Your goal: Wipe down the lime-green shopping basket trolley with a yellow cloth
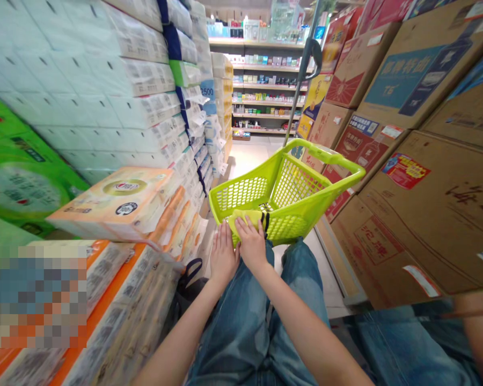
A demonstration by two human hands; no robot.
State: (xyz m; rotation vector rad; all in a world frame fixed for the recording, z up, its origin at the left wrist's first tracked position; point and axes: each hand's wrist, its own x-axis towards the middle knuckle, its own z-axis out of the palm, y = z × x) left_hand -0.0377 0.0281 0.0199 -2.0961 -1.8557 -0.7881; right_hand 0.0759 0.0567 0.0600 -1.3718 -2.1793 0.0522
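Note:
Two bare hands meet at the near end of a yellow-green plastic shopping basket (241, 193). My right hand (251, 244) lies over a soft yellow cloth (257, 217) with black bands at its right end. Its fingers press the cloth against the basket's near rim, and its thumb points left toward the other hand. Close beside it, my left hand (224, 249) rests at the rim with fingers stretched out and nothing visible in it. The basket's pull handle (334, 155) leans up to the right. My knees, in blue jeans (237, 321), are just below the basket.
Stacked tissue packs (121, 198) rise on the left, with a dark bag (191, 287) beside my left arm. Cardboard cartons (418, 161) line the right side. Another person's jeans (418, 343) show at lower right. Stocked shelves (265, 86) stand at the aisle's far end.

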